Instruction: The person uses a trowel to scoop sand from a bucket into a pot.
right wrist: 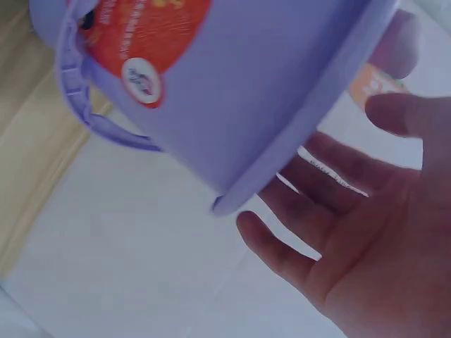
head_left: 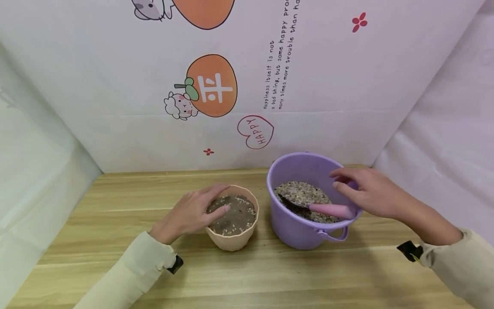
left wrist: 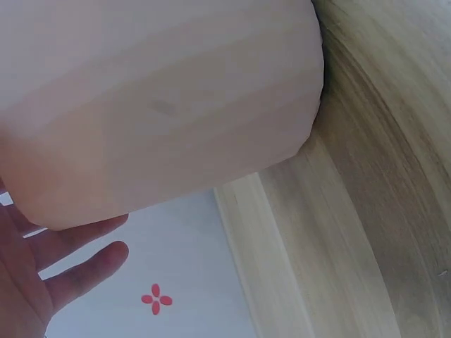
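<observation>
Because the pink-handled trowel (head_left: 325, 209) lies inside the purple bucket (head_left: 295, 234), the relation to judge by seems to be how its handle sits against the right hand (head_left: 372, 193), much the nearer of the two: the handle is below the right fingers, toward the person's side, apart from them as far as the head view shows. Those fingers are spread and loosely bent at the bucket's right rim, gripping nothing. The trowel's long axis runs across the bucket, its dark blade pointing left and slightly away from the person, its handle end at the right-hand rim. Around the blade lies a pale, grainy mix (head_left: 302, 192). Left of the bucket and just apart from it stands an upright peach pot (head_left: 231, 243) filled with brown soil (head_left: 236, 218). Astride its rim is the left hand (head_left: 191, 210), thumb over the soil and fingers extended along the outer wall; how firmly they press, I cannot tell. Both containers stand on a wood-grained desk (head_left: 115, 201), before a printed white sheet (head_left: 320, 73).
</observation>
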Demonstrator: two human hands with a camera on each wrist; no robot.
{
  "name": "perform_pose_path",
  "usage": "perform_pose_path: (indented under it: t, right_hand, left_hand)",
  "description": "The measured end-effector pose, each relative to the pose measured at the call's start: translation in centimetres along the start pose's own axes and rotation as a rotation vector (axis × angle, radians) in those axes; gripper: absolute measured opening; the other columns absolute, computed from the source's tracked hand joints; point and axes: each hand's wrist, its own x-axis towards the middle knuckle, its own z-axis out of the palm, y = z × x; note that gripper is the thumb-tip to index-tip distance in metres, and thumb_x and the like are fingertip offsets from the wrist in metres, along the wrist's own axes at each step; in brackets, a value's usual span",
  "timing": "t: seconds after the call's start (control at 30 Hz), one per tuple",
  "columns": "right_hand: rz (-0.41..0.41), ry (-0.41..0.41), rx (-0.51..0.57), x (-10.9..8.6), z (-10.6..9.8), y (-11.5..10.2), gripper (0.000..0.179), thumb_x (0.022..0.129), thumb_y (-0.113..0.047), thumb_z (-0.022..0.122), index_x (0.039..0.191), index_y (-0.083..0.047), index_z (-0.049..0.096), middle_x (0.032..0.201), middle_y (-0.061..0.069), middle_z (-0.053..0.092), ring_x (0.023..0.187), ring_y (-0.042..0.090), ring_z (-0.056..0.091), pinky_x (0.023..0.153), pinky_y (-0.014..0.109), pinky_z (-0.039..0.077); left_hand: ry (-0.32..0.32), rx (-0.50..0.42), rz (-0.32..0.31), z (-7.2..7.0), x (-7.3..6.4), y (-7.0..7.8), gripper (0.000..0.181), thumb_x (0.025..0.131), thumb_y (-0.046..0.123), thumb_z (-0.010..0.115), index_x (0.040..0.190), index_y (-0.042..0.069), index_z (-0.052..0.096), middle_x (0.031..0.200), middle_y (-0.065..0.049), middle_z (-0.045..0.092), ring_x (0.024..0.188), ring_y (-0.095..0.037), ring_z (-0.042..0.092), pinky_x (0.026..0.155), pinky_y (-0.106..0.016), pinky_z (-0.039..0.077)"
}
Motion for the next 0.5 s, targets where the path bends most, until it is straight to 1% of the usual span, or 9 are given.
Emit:
perform_pose_path:
  t: [0.03, 0.1, 0.17, 0.33, 0.43, 0.5]
  right_hand:
    - [-0.012, -0.023, -0.005, 0.2, 0.0, -0.3, 0.031, 0.101, -0.019, 0.056, 0.124, -0.001, 0.066, 0.108, 0.006, 0.071, 0.097, 0.022, 0.067, 0.081, 0.044, 0.053]
    - [-0.028, -0.066, -0.012, 0.5, -0.1, -0.9, 0.029, 0.101, -0.02, 0.057, 0.121, -0.002, 0.068, 0.104, -0.001, 0.071, 0.092, 0.013, 0.066, 0.077, 0.038, 0.054]
    - [-0.024, -0.136, -0.013, 0.7, -0.2, -1.4, 0.03, 0.101, -0.022, 0.057, 0.121, -0.003, 0.069, 0.098, -0.006, 0.071, 0.086, 0.007, 0.064, 0.074, 0.033, 0.053]
    - [-0.007, -0.335, -0.001, 1.1, -0.4, -2.3, 0.038, 0.101, -0.029, 0.056, 0.123, 0.0, 0.067, 0.084, -0.013, 0.068, 0.073, -0.001, 0.061, 0.067, 0.027, 0.051]
    - [-0.009, -0.412, 0.023, 1.5, -0.3, -2.8, 0.028, 0.101, -0.034, 0.056, 0.105, -0.012, 0.073, 0.072, -0.014, 0.064, 0.06, 0.001, 0.057, 0.058, 0.026, 0.048]
    - [-0.022, -0.444, 0.035, 1.8, -0.1, -3.0, 0.027, 0.102, -0.038, 0.055, 0.096, -0.018, 0.072, 0.064, -0.014, 0.059, 0.054, 0.002, 0.053, 0.054, 0.025, 0.045]
  left_hand:
    - [-0.002, 0.008, 0.0, 0.0, 0.0, 0.1, 0.061, 0.097, 0.053, 0.054, 0.148, 0.02, 0.047, 0.143, -0.01, 0.055, 0.12, -0.034, 0.06, 0.095, -0.053, 0.05]
    - [-0.007, 0.019, 0.0, -0.1, -0.1, 0.2, 0.063, 0.097, 0.054, 0.054, 0.148, 0.019, 0.048, 0.144, -0.012, 0.054, 0.119, -0.036, 0.06, 0.095, -0.054, 0.05]
    - [-0.017, 0.031, 0.001, -0.3, -0.3, 0.3, 0.064, 0.096, 0.055, 0.054, 0.149, 0.019, 0.047, 0.146, -0.012, 0.052, 0.119, -0.037, 0.06, 0.095, -0.054, 0.049]
    - [-0.028, 0.041, 0.001, -0.5, -0.6, 0.4, 0.066, 0.095, 0.056, 0.055, 0.149, 0.021, 0.047, 0.149, -0.013, 0.049, 0.119, -0.038, 0.06, 0.094, -0.055, 0.05]
    - [-0.023, 0.044, 0.005, -0.5, -0.7, 0.4, 0.066, 0.095, 0.058, 0.055, 0.149, 0.021, 0.047, 0.149, -0.014, 0.049, 0.12, -0.038, 0.059, 0.094, -0.056, 0.049]
    - [-0.02, 0.049, 0.013, -0.5, -0.8, 0.4, 0.067, 0.094, 0.058, 0.055, 0.15, 0.021, 0.046, 0.15, -0.014, 0.047, 0.122, -0.039, 0.058, 0.096, -0.056, 0.048]
